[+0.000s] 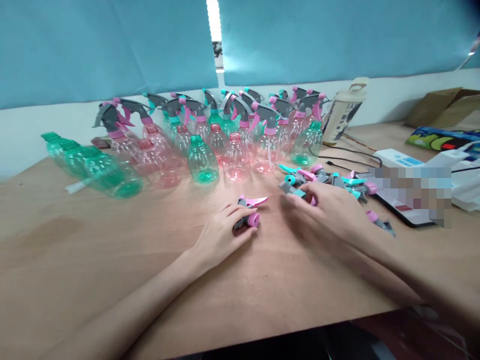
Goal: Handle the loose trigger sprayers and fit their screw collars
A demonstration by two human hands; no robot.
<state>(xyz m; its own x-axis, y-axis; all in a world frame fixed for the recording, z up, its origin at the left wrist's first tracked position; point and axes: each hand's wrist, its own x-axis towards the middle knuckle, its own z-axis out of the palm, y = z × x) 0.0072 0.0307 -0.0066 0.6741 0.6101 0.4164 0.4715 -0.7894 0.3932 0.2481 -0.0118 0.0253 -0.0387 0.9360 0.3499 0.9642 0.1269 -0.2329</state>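
Note:
My left hand (225, 230) is closed around a grey and pink spray head (243, 220) low over the middle of the table. To its right, my right hand (322, 205) pinches a grey and teal spray head (292, 190) at the left edge of a pile of loose spray heads (337, 180). One more pink and grey spray head (380, 223) lies beside my right forearm. Behind my hands stand open bottles, among them a green one (202, 160) and a pink one (236, 160); farther back are several bottles with spray heads on.
Green bottles (108, 170) lean together at the left, near thin clear tubes (80, 186). A tumbler (343, 112), black cables (352, 154), a dark-edged flat object (397, 207), a white box (399, 159) and a cardboard box (442, 110) occupy the right side.

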